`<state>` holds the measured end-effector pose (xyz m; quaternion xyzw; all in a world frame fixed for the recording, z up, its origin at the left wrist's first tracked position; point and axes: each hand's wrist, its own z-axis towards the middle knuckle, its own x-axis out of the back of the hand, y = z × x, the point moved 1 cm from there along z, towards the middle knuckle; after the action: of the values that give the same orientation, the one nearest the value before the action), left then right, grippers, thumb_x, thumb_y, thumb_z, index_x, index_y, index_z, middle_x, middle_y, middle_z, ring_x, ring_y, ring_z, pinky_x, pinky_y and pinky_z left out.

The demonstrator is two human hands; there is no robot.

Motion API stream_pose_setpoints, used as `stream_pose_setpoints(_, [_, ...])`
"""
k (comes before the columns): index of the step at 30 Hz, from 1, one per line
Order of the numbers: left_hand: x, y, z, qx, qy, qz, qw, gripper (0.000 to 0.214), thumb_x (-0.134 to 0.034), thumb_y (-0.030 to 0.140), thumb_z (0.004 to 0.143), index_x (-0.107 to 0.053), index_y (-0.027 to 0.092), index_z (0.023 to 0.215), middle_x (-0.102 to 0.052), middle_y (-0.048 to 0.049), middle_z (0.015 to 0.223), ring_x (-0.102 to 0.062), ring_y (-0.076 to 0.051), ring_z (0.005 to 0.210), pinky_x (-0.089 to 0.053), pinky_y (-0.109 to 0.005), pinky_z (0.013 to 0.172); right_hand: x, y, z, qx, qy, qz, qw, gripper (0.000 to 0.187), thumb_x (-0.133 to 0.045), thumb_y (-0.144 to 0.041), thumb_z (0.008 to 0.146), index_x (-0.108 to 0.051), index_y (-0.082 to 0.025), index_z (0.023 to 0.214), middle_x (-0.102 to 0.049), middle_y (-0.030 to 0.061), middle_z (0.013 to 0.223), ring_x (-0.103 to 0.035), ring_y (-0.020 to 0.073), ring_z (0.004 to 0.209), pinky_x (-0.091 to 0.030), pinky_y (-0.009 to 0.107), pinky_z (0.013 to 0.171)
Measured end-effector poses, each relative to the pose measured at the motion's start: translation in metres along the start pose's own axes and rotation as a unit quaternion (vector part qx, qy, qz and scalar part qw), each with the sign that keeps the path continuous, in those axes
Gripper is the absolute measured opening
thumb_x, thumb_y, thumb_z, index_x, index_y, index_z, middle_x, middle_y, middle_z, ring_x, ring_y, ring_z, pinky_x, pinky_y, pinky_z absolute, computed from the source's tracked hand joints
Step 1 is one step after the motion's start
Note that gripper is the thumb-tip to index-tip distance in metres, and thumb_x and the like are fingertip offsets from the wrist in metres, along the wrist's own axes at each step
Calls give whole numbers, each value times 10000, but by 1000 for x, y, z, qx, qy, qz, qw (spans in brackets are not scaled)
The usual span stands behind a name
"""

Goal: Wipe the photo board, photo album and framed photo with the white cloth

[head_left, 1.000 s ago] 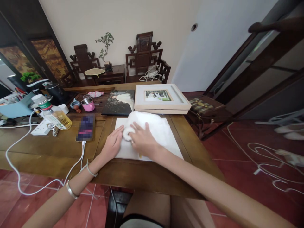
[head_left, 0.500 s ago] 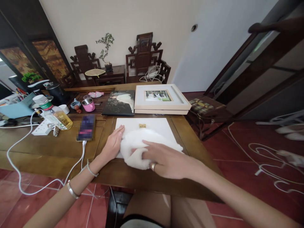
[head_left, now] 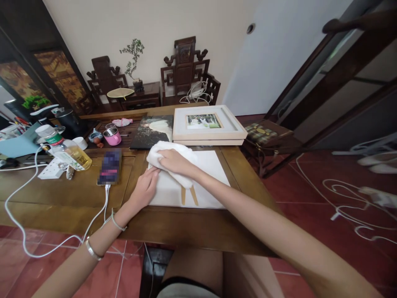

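Observation:
A white flat panel (head_left: 207,174), face down with a wooden stand piece (head_left: 189,194) on its back, lies on the wooden table (head_left: 173,227) in front of me. My right hand (head_left: 174,160) presses a white fluffy cloth (head_left: 161,155) onto the panel's far left corner, fingers closed over it. My left hand (head_left: 144,191) lies flat with fingers stretched on the panel's left edge, holding it still.
Behind the panel lie a white framed photo (head_left: 206,124) and a dark picture (head_left: 151,131). To the left are a phone (head_left: 109,167) on a white cable, an oil bottle (head_left: 66,151), a pink cup (head_left: 112,136) and a tea tray. Carved chairs stand at the wall.
My right hand has swept the cloth from the panel's near edge up to its far left corner, uncovering the wooden stand. The left hand has stayed put.

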<state>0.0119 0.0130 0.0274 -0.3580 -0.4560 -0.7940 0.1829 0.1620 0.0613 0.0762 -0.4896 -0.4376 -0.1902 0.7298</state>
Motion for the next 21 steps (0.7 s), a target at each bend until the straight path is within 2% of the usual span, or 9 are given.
stream_pose_setpoints(3, [0,-3,0,2,-8,8,1000,419,-297,300,956,-610,129,1177,-595,-109,1273,-524,-218,1210,-339,-416,1087,-2,-3,13,-7,1,4,1000,248,-378,-186,770,-622,-185,815,-697,78,957,-594,237,871,-401,282,768])
stream_pose_setpoints(6, [-2,-5,-1,9,-10,12,1000,434,-304,301,950,-583,94,1209,-558,-132,1314,-474,-224,1265,-306,-434,1109,9,6,7,-25,4,1,1000,250,-378,-167,751,-621,-171,807,-691,103,984,-596,242,873,-406,284,766])
stream_pose_setpoints(12, [-4,-6,-2,11,-10,9,1000,427,-314,288,942,-576,96,1217,-547,-132,1326,-449,-207,1291,-288,-426,1126,49,61,-45,-74,35,-20,996,228,-336,-202,757,-554,-177,694,-669,114,894,-584,245,835,-413,310,745])
stream_pose_setpoints(15, [-5,-6,-2,11,-8,6,1000,435,-313,287,941,-572,77,1220,-545,-142,1325,-444,-203,1294,-282,-411,1131,61,83,-75,-95,52,-33,994,161,-340,-238,720,-477,-211,641,-638,90,805,-573,251,803,-413,335,729])
stream_pose_setpoints(18, [-5,-6,-3,14,-5,8,1000,427,-323,281,939,-573,75,1217,-546,-150,1323,-447,-208,1292,-286,-417,1128,62,77,-110,-95,43,-44,994,116,-349,-260,706,-402,-241,605,-563,41,632,-562,247,704,-418,362,717])
stream_pose_setpoints(21, [-6,-6,-3,14,-1,7,1000,409,-340,281,936,-576,94,1213,-543,-146,1327,-445,-212,1294,-282,-430,1126,58,46,-151,-81,-17,-55,995,126,-348,-237,714,-421,-249,611,-529,25,566,-564,245,640,-439,392,727])
